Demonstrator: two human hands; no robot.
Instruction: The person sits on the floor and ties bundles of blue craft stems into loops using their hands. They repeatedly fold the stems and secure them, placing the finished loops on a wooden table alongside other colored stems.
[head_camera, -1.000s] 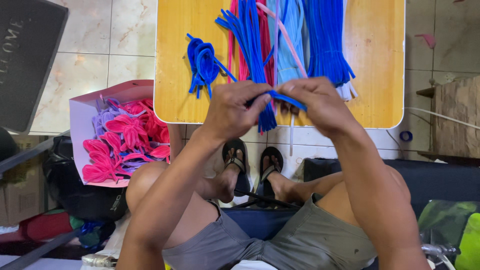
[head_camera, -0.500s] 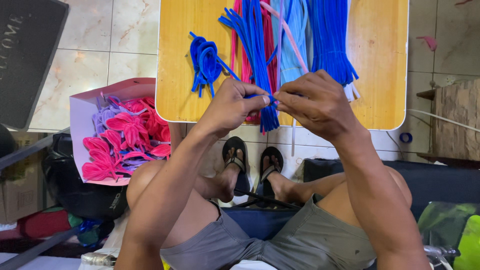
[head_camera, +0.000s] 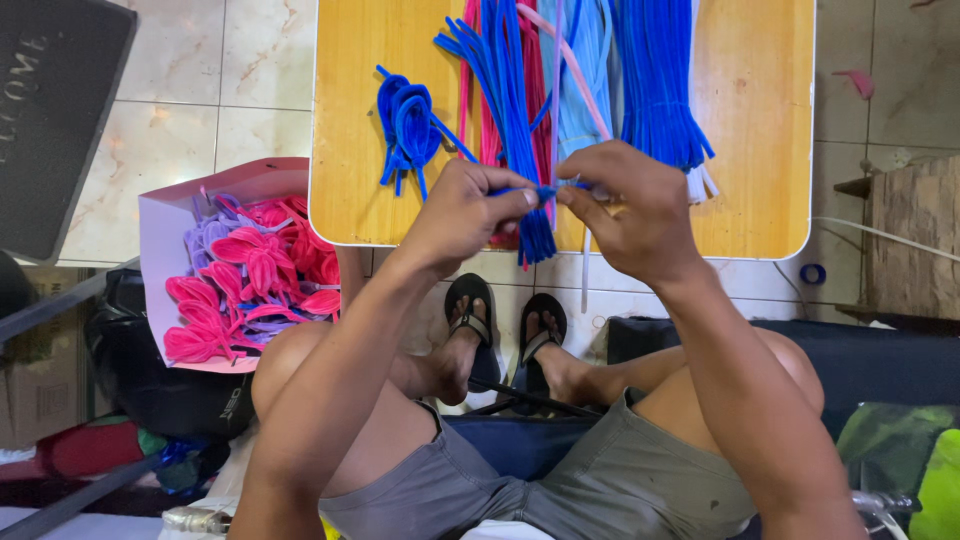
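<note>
My left hand (head_camera: 470, 210) and my right hand (head_camera: 625, 215) meet above the near edge of a small wooden table (head_camera: 350, 190). Both pinch the same blue pipe cleaner (head_camera: 548, 189), which runs between their fingertips. Just behind the hands lies a bundle of dark blue pipe cleaners (head_camera: 505, 90), with red, pink and light blue ones (head_camera: 580, 90) beside it and a thick blue bundle (head_camera: 655, 80) at the right. A finished looped blue shape (head_camera: 405, 125) rests on the table left of my left hand.
A white paper bag (head_camera: 165, 235) holding pink and purple folded shapes (head_camera: 250, 285) stands on the tiled floor at the left. A dark doormat (head_camera: 50, 110) lies further left. My sandalled feet (head_camera: 505, 330) rest under the table. A wooden crate (head_camera: 915, 240) is at the right.
Both hands have moved up and slightly apart over the table edge. The blue pipe cleaner is now drawn out straight between the fingertips.
</note>
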